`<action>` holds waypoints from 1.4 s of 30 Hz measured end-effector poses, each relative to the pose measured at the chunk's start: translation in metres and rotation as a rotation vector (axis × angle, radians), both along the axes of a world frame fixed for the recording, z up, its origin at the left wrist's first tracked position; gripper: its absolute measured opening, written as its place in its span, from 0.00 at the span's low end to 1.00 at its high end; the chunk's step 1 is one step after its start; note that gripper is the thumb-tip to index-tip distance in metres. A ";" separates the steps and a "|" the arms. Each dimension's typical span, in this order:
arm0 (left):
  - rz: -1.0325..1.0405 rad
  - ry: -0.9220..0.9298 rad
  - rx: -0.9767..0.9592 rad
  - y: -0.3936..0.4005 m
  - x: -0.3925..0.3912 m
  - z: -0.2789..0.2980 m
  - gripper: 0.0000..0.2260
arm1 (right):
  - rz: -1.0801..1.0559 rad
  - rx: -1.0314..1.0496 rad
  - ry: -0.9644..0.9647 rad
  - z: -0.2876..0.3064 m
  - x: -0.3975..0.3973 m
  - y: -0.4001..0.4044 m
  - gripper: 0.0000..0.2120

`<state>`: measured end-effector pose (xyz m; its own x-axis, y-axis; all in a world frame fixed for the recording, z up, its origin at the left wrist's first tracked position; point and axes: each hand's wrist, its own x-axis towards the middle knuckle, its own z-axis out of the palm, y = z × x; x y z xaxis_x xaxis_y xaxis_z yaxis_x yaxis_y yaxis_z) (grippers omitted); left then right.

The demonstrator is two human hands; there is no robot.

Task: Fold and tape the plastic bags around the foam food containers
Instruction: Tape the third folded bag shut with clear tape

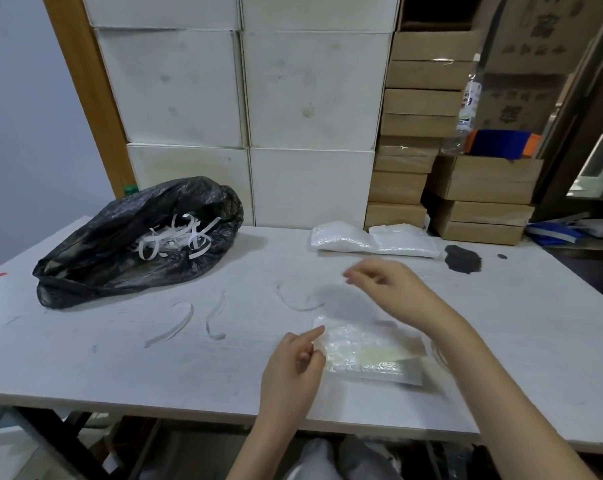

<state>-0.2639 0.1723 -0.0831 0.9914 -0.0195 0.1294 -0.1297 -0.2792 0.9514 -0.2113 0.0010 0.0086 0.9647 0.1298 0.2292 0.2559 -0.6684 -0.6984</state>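
A flat clear plastic bag (pixel 369 351) with a pale pack inside lies on the white table (pixel 154 368) near its front edge. Along the bag's near side runs a shiny strip. My left hand (pixel 293 372) is at the bag's left end; its straight index finger rests on the bag's far-left corner and the other fingers are curled beside the edge. My right hand (pixel 386 289) hovers above the table just beyond the bag and is blurred by motion. Its fingertips are drawn together, and whether they hold anything cannot be made out.
A black rubbish bag (pixel 102 258) holding white paper strips lies at the left. Loose white strips (pixel 175 327) lie on the table's middle. Two wrapped white packs (pixel 372 240) sit at the back, beside a dark patch (pixel 462 259). White boxes (pixel 244 98) and cardboard boxes (pixel 480 181) are stacked behind.
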 end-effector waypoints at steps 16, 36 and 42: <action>0.054 0.058 -0.150 -0.016 0.002 0.019 0.15 | -0.368 0.487 -0.060 -0.072 -0.057 -0.035 0.12; 0.406 -0.012 0.651 -0.046 0.019 0.009 0.16 | -0.653 -0.280 -0.154 -0.090 -0.052 0.001 0.11; 0.053 -0.603 0.887 -0.049 0.031 0.000 0.09 | -0.199 -0.408 -0.116 -0.085 -0.045 -0.005 0.41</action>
<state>-0.2325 0.1231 -0.0829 0.7708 -0.3060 0.5587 -0.4777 -0.8579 0.1892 -0.2561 -0.0035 -0.0762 0.9511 0.0468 0.3054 0.1557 -0.9263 -0.3432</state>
